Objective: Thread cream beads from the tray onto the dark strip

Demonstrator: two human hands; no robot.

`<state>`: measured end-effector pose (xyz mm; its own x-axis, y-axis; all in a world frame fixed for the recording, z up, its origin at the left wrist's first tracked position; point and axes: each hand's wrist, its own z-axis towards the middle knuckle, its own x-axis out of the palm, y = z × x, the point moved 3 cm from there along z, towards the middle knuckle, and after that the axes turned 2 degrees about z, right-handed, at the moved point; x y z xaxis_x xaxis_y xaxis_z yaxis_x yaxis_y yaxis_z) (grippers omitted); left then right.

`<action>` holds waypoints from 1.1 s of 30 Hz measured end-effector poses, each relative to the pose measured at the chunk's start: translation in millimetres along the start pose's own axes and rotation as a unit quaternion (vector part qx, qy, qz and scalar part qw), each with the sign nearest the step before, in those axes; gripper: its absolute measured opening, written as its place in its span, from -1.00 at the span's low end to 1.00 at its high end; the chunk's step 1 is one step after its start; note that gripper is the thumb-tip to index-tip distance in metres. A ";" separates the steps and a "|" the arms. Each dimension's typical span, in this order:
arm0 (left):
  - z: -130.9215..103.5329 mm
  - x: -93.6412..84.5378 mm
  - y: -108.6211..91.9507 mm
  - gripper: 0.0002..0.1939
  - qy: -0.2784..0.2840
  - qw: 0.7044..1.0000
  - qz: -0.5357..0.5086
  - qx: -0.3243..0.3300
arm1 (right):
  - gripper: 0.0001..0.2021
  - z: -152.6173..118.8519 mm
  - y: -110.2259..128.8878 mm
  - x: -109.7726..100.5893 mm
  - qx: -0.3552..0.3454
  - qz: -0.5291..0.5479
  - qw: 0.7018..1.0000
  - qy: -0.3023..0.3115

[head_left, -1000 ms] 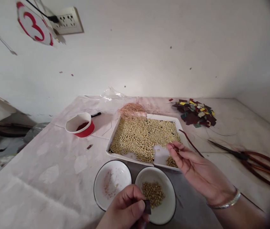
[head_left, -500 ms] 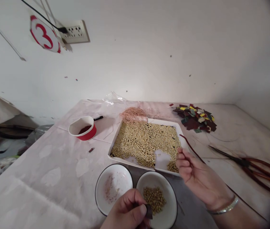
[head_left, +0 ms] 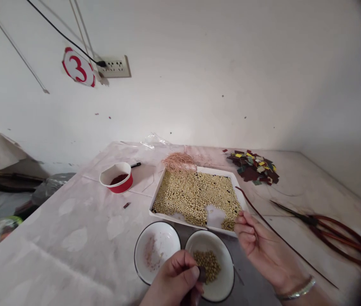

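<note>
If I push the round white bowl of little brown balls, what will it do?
The round white dark-rimmed bowl would probably slide rather than tip, since it looks wide and shallow. The small brown balls inside would likely roll about, being loose and rounded. A gentle push might spill none, as they lie low inside.

Small dark-brown piece (head_left: 202, 274), pinched in left grip (head_left: 177, 278), over bead bowl (head_left: 227, 260)

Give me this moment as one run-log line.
left hand: pinching dark piece, over bead bowl | right hand: curled beside tray corner, grip unclear | tray: mostly pale beads, few dark
</note>
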<state>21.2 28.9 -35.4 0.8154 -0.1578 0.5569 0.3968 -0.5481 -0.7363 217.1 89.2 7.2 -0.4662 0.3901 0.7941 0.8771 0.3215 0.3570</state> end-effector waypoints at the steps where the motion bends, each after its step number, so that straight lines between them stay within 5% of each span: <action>1: -0.1 1.0 -0.2 -0.54 -0.003 1.000 0.001 0.005 | -0.76 -3.5 -4.4 2.1 0.005 0.002 1.000 0.018; 4: -1.9 5.4 -3.5 -0.57 -0.013 0.999 0.013 0.031 | -0.75 -13.0 -20.6 9.5 0.023 0.000 0.998 0.057; 11: -17.3 21.8 -18.4 -0.74 -0.053 0.996 0.036 0.057 | -0.71 -25.9 -54.3 16.9 0.039 -0.007 0.998 0.045; 17: -30.4 33.6 -48.6 -0.75 -0.077 0.986 0.071 0.133 | -0.73 -33.7 -71.2 14.4 0.064 0.003 0.997 0.051; 23: -25.3 43.9 -79.0 -0.80 -0.090 0.940 0.213 0.251 | -0.78 -42.8 -75.1 15.4 0.087 0.009 0.993 0.080; 33: -5.1 36.2 -62.3 -0.84 -0.102 0.932 0.289 0.194 | -0.75 -42.3 -76.1 5.5 0.053 -0.071 0.993 0.081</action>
<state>23.9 53.1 32.6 0.9876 -0.1535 -0.0321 -0.0440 -0.0742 -0.9963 152.7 30.4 5.3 -0.5519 0.1933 0.8112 0.7827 0.4557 0.4239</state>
